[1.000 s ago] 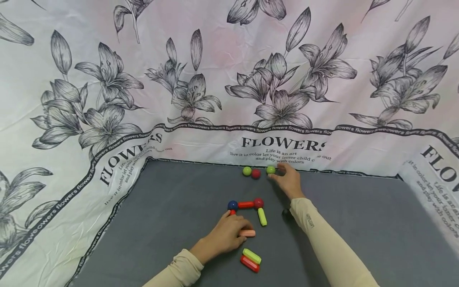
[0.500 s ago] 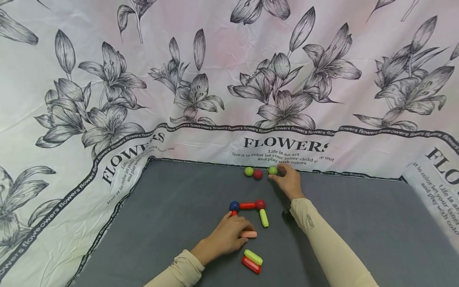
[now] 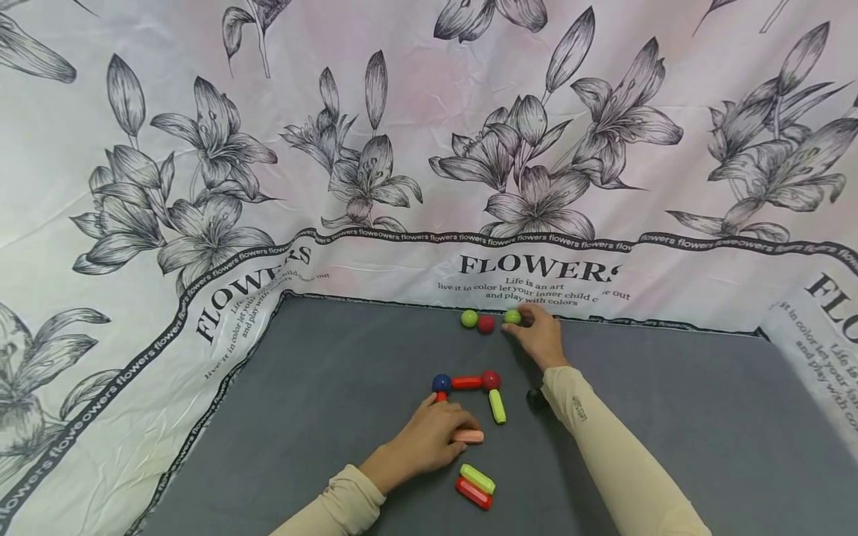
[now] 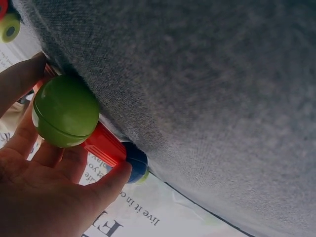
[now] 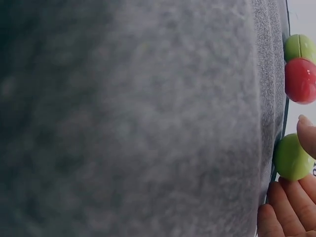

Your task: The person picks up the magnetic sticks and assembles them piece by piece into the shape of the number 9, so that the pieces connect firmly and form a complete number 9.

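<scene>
My left hand (image 3: 425, 435) holds a partly joined frame of magnetic building sticks and balls. In the left wrist view its fingers curl around a green ball (image 4: 66, 111), with a fingertip on the red stick (image 4: 106, 145) that runs to a blue ball (image 4: 136, 163). A salmon stick (image 3: 472, 437) pokes out from under this hand. Beyond it, another red stick (image 3: 466, 383) links the blue ball to a red ball (image 3: 491, 380), which a yellow-green stick (image 3: 497, 407) meets. At the back edge my right hand (image 3: 541, 339) pinches another green ball (image 5: 291, 158) between thumb and fingers.
A green ball (image 3: 469, 318) and a red ball (image 3: 485, 324) touch each other left of my right hand. A black ball (image 3: 536, 400) lies beside the right sleeve. Nearer me, a yellow-green stick (image 3: 478, 479) and a red stick (image 3: 474, 493) lie side by side. Flowered cloth (image 3: 402, 268) rises behind.
The head view has shifted a little, so the pieces appear slightly further right. Both hands stay on the same pieces.
</scene>
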### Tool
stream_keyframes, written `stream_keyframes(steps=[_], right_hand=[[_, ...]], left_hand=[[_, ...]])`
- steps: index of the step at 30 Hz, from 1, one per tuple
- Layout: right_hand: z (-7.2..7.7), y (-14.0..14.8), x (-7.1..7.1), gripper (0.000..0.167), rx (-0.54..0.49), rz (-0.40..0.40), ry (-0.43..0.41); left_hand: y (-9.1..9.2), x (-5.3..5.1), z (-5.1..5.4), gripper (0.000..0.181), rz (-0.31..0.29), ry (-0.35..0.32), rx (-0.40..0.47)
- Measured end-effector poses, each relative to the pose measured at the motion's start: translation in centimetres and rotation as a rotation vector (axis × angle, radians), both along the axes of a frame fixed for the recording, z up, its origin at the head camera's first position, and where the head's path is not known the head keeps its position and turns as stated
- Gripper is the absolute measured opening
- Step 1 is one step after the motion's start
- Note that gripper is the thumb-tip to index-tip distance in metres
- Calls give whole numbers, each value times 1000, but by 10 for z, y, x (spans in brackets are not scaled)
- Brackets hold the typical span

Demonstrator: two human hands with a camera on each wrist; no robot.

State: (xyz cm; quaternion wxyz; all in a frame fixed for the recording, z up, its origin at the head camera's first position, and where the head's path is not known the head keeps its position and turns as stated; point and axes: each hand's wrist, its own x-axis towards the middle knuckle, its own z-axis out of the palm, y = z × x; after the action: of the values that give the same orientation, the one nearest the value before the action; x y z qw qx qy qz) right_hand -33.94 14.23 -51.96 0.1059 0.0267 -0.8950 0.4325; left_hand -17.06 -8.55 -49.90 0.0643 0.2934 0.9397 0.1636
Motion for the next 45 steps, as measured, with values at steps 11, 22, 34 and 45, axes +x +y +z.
stream_keyframes(steps=[11,22,34,45], right_hand=[[0,-4,-2,47,10,-2,-30],[5,4,10,44,46,0,-45],[20,6,64,45,43,86,-39],[34,-6,141,42,-30,181,-86]], left_hand=[[0,2,0,23,3,-41,29],[1,1,-2,24,14,-12,34],[8,4,-2,18,48,7,26],[8,4,-4,16,47,27,67]])
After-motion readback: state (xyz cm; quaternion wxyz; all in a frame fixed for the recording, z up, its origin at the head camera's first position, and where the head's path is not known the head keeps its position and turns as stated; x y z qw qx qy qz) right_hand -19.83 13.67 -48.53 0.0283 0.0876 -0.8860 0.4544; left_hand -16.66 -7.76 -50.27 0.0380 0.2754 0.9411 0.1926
